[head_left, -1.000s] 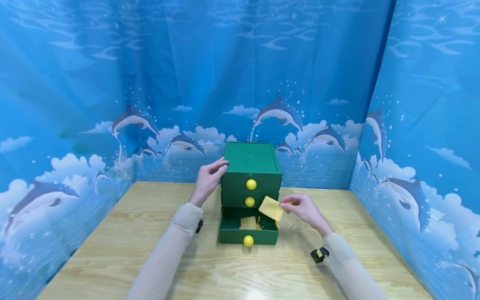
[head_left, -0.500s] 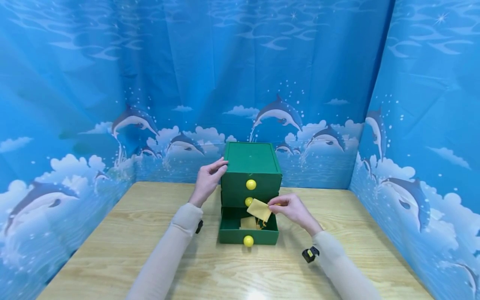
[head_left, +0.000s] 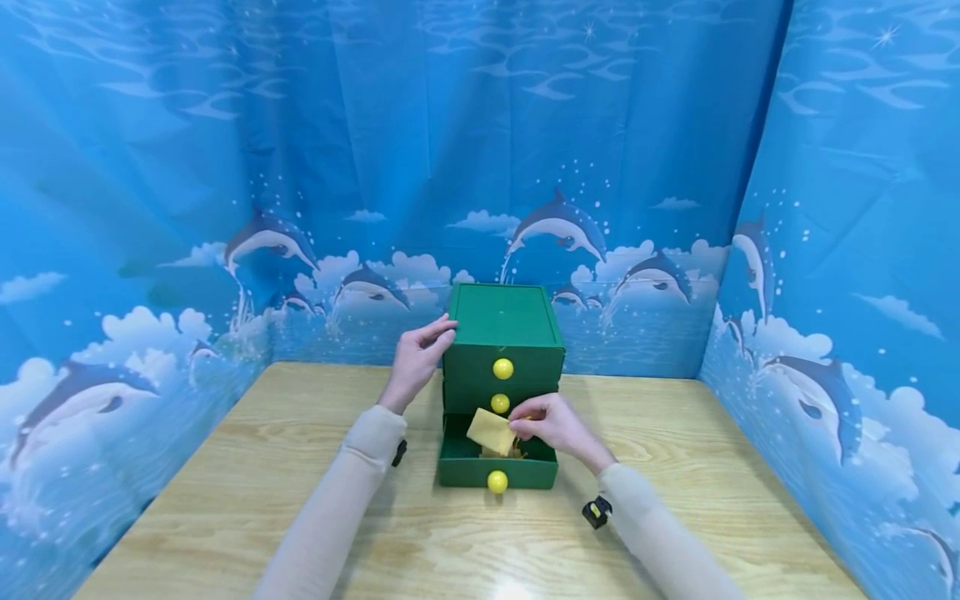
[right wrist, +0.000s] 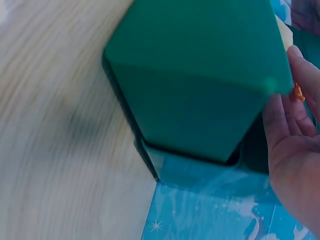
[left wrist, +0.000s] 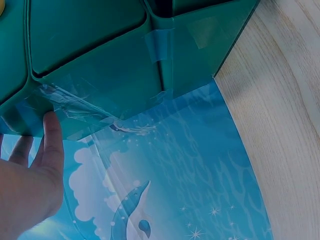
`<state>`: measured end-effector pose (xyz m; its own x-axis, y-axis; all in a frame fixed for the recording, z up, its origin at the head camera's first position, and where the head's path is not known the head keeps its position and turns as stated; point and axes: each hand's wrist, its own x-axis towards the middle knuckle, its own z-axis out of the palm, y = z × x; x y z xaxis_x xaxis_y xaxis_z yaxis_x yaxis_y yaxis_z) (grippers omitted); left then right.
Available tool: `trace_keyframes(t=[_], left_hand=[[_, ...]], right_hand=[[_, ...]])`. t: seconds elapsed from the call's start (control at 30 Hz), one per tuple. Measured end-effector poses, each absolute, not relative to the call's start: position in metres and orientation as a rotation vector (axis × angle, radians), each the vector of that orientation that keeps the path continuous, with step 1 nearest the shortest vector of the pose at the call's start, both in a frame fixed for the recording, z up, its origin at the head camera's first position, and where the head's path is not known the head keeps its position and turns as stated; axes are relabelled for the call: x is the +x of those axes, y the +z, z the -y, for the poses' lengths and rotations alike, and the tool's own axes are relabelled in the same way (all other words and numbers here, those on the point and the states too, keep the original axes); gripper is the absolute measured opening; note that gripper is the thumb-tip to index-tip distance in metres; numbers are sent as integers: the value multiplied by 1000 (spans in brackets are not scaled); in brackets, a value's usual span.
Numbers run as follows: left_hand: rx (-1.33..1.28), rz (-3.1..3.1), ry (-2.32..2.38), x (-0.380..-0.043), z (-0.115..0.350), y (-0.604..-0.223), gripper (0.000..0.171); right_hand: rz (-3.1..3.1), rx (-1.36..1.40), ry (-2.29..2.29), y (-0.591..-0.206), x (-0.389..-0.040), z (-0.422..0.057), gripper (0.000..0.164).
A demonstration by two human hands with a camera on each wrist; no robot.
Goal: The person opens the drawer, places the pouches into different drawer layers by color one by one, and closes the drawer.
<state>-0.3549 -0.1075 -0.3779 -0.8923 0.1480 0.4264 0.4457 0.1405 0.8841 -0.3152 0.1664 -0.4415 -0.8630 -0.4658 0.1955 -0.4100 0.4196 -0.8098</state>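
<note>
A green drawer cabinet (head_left: 504, 315) with round yellow knobs stands on the table, its bottom drawer (head_left: 465, 473) pulled out. My right hand (head_left: 557, 427) pinches a small yellow drawstring pouch (head_left: 490, 432) by its corded end, over that drawer. In the drawer lies another pouch (head_left: 491, 454), mostly hidden under the held one. At the cabinet's upper left edge rests my left hand (head_left: 417, 358), its fingers lying against the side. The left wrist view shows those fingertips (left wrist: 51, 122) touching the taped side wall. Orange cord (right wrist: 299, 92) shows at my right fingers in the right wrist view.
The wooden table (head_left: 300, 467) runs up to a blue curtain (head_left: 360, 167) printed with dolphins, which hangs behind and at both sides. The two upper drawers are closed, with yellow knobs (head_left: 502, 368) facing forward.
My right hand has carried the pouch leftward and a little down, from the drawer's right side to over its middle. The left hand and the cabinet have stayed in place.
</note>
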Motion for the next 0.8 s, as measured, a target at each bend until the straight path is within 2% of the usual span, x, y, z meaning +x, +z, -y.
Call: trace_keyframes(t=[0.2,0.43,0.8], left_hand=[[-573,2207,-1850,-352,107,-373,38],[-590,2217,-1841,-329,105,-354,39],[-569,2239,-1848,-327,105,-352,39]], right_hand=[[-2622,-798,-1371,-444,-314,-152,9],[-2649,-875,-1260,-443,-309,-141,12],[-2679,-945,-1175,-452,-310,-128,8]])
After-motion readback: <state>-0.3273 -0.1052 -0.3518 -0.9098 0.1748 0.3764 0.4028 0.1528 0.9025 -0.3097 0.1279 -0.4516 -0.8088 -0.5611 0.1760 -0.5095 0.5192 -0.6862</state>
